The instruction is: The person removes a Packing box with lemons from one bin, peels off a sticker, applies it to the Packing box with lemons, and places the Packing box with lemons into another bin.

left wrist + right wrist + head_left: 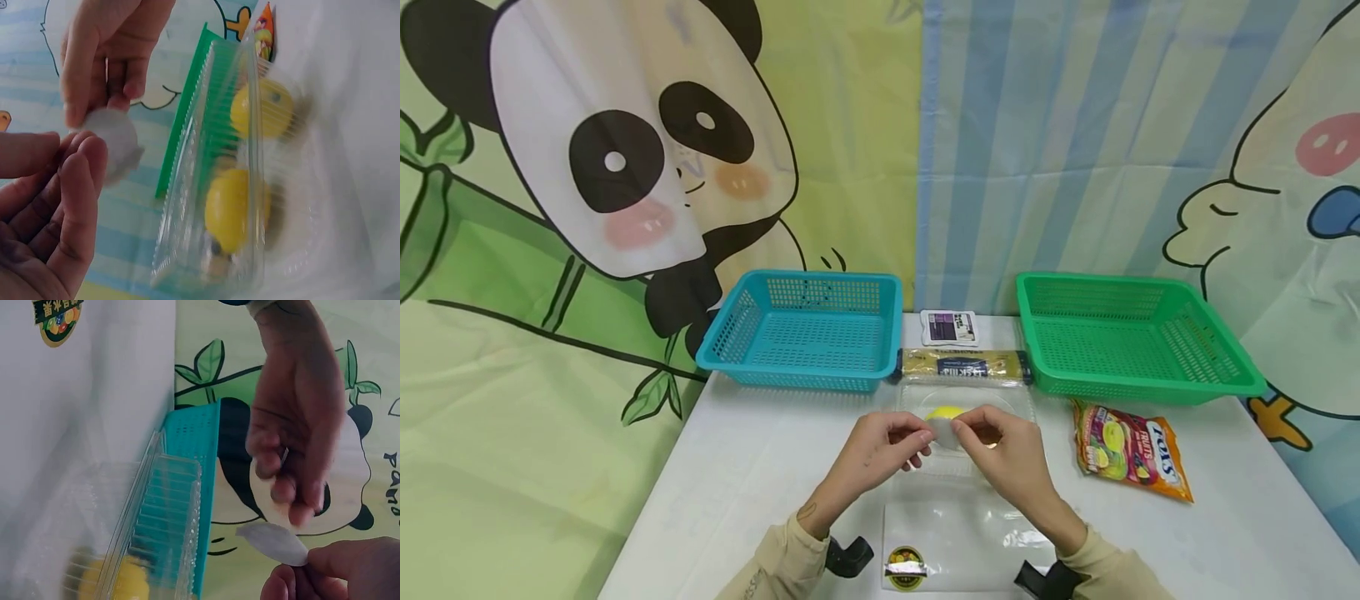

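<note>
My right hand (1011,454) pinches a thin white disc (272,542) at its edge between thumb and fingertips. Close by the disc's other side is my left hand (876,454), fingers loosely bent; the right wrist view has a small gap between its fingertips and the disc. Beneath both hands lies a ribbed clear plastic container (256,156). Two yellow fruits, lemon-like, are in it: one fruit (262,107) with a dark spot and another fruit (228,209) nearer. A flat clear plastic piece (966,533) with a round black-and-gold label (906,568) lies in front.
Behind the container are a pasta packet (962,365) and a small white-and-purple packet (950,327). A blue basket (805,377) stands at the back left, a green basket (1150,387) at the back right. An orange candy bag (1131,450) lies right of my right hand.
</note>
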Demonstrator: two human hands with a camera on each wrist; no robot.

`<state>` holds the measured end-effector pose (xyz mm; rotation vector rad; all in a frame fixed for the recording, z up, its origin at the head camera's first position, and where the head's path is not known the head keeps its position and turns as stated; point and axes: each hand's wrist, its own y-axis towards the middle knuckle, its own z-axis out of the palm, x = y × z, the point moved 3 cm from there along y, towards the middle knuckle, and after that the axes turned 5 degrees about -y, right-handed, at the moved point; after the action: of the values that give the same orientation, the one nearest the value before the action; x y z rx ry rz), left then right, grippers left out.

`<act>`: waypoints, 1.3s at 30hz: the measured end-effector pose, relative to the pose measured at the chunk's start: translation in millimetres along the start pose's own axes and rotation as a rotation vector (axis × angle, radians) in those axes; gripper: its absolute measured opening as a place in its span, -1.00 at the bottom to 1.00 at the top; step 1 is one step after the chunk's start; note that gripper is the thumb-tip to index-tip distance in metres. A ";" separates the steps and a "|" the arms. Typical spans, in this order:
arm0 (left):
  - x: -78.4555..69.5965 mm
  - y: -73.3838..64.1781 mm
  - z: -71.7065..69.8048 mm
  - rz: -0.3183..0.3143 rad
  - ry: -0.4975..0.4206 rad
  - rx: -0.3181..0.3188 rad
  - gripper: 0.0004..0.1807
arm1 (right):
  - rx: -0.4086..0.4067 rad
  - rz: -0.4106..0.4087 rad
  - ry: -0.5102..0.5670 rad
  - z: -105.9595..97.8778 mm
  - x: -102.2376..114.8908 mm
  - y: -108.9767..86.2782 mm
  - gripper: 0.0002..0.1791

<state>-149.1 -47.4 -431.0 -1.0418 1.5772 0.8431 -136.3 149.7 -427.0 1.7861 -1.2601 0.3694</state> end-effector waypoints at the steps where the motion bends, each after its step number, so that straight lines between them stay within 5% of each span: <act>1: -1.7 2.0 2.2 0.006 -0.009 -0.004 -0.75 | -0.010 -0.030 -0.007 1.5 1.9 0.5 -0.94; 15: -5.9 15.9 12.0 -0.018 -0.072 -0.099 -0.74 | -0.150 -0.266 -0.222 8.5 14.5 2.9 -0.90; 34: -2.8 22.5 12.0 0.007 -0.112 -0.086 -0.81 | -0.160 -0.312 -0.197 4.7 9.1 0.2 -0.77; 39: -1.5 25.7 9.3 0.001 -0.092 -0.102 -0.82 | -0.217 -0.229 -0.134 -3.8 -1.4 7.3 -0.67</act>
<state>-169.3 -29.0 -431.3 -1.0588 1.4702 0.9674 -142.4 153.0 -422.2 1.7656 -1.1248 -0.0165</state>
